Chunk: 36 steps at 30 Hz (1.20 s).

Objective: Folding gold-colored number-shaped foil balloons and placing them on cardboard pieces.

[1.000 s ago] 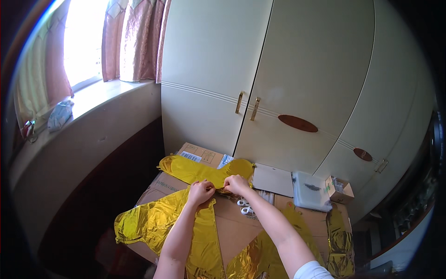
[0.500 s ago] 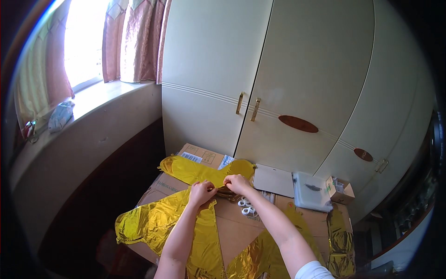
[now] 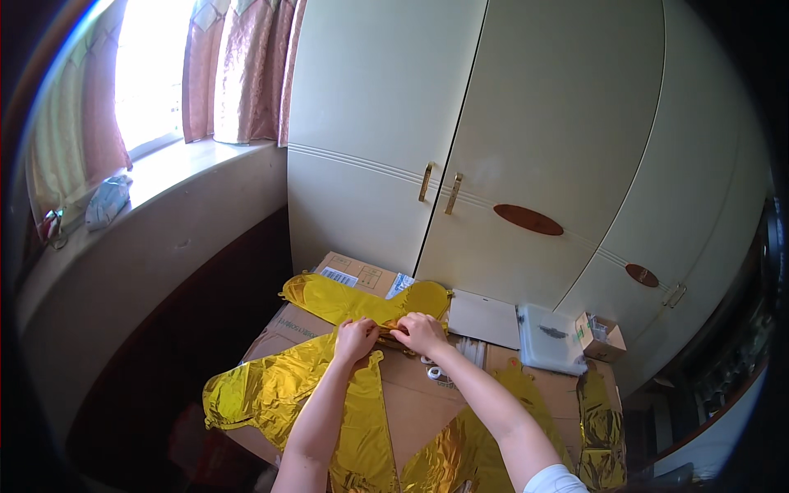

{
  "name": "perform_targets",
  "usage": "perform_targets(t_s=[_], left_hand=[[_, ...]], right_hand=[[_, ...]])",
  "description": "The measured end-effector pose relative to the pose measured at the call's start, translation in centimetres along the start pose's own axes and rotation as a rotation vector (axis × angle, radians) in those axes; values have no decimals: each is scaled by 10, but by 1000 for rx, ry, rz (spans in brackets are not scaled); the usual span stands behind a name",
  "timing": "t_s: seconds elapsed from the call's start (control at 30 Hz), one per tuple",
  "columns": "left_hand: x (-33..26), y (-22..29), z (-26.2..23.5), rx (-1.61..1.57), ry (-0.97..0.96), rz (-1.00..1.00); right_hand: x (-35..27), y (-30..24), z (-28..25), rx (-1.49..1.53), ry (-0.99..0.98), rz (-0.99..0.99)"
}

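A flat gold foil balloon (image 3: 341, 302) lies across the far part of the cardboard-covered table. At its near edge my left hand (image 3: 356, 339) and my right hand (image 3: 421, 333) are close together, both closed with fingertips pinching the gold foil. What exactly lies between the fingers is partly hidden. Next to my left forearm a second gold foil balloon (image 3: 271, 382) spreads toward the near left, crinkled. White-handled scissors (image 3: 436, 372) lie partly under my right wrist. More gold foil (image 3: 448, 452) lies beneath and beside my right forearm.
Cardboard (image 3: 411, 394) covers the table. At the back right are a grey flat panel (image 3: 485, 319), a clear plastic box (image 3: 549, 349) and a small open carton (image 3: 602, 335). Folded gold foil (image 3: 602, 427) lies at the right edge. A cream wardrobe (image 3: 370, 222) stands behind the table.
My right hand has shifted slightly nearer and lower, now covering more of the scissors. My left hand stays almost in place at the foil edge.
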State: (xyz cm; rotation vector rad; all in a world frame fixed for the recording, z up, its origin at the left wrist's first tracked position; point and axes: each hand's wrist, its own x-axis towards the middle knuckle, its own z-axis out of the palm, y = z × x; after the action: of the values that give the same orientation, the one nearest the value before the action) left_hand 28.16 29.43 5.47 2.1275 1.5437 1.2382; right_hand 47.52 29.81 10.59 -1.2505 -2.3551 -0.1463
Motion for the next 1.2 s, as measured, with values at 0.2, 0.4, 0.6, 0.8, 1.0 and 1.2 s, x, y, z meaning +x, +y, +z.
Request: perform_targets(t_s=[0.2,0.4,0.6,0.8,1.0,1.2], left_hand=[[0,0,0,5,18,-5],[0,-4,2,-12,43,-18],[-1,-1,0,2,52,-20],[0,-3,1,0,50,-24],[0,0,-1,-2,32,-44],[1,1,-3,-14,9,-63]], right_hand=[[-11,11,-1,1,-270,-13],[-12,9,-7,-78,-347,-83],[-10,-9,-6,-120,-329,-29],[-2,-9,-2,56,-345,227],[7,-9,-5,220,-311,444],[11,-2,7,262,-250,465]])
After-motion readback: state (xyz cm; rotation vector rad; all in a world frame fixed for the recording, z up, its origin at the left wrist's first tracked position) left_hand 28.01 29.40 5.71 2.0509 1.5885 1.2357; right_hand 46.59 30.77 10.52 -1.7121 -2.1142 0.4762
